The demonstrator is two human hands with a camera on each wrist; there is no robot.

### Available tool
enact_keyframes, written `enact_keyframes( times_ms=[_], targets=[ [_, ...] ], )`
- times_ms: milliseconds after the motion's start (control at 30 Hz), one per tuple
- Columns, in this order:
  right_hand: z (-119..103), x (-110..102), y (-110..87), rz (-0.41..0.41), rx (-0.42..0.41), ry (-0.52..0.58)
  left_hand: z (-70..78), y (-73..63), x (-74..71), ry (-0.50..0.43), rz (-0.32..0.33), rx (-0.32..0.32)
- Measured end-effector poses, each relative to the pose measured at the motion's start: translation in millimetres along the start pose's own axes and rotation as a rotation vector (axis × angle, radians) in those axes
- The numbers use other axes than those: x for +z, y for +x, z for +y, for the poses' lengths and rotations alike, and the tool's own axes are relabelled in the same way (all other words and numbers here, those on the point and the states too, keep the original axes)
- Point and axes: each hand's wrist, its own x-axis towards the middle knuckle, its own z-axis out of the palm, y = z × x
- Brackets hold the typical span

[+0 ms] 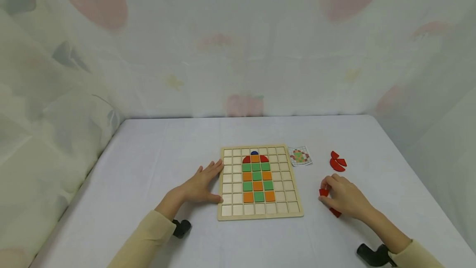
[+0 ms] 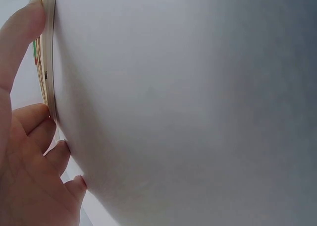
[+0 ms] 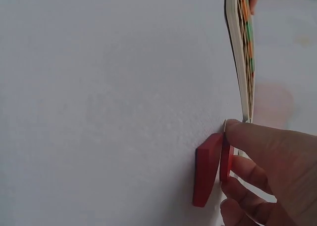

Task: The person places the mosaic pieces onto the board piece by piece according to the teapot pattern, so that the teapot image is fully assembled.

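Note:
A square wooden grid board (image 1: 260,216) lies on the table, with orange and green square tiles in the middle. Two red quarter-round tiles (image 1: 246,159) and a blue half-round tile (image 1: 254,152) top the pattern. With fingers spread, my left hand (image 1: 198,186) touches the board's left edge, thumb near the front corner. Right of the board, my right hand (image 1: 343,195) pinches a red tile (image 3: 226,161) between thumb and fingers, close over the table. Another red tile (image 3: 205,171) lies just beside it, partly under the hand in the head view.
Several red curved tiles (image 1: 337,163) lie beyond my right hand. A small printed pattern card (image 1: 299,156) sits at the board's far right corner. The white-clothed table (image 1: 171,144) meets a patterned curtain (image 1: 238,73) at the back.

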Motion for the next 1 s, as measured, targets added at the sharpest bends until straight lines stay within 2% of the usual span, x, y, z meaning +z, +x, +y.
enact_keyframes(
  times_ms=[433,733,1000],
  targets=[
    [4.0,0.7,17.3,0.03,0.013,0.028,0.4,-0.9,0.8,0.001,0.009,0.0],
    [7.9,2.8,25.2,0.059,-0.067,0.049,-0.6,-0.1,1.7,0.003,0.017,0.007],
    [13.8,6.3,28.1,0.053,-0.106,0.1,0.4,-0.5,1.4,0.003,0.014,-0.007]
  ],
)
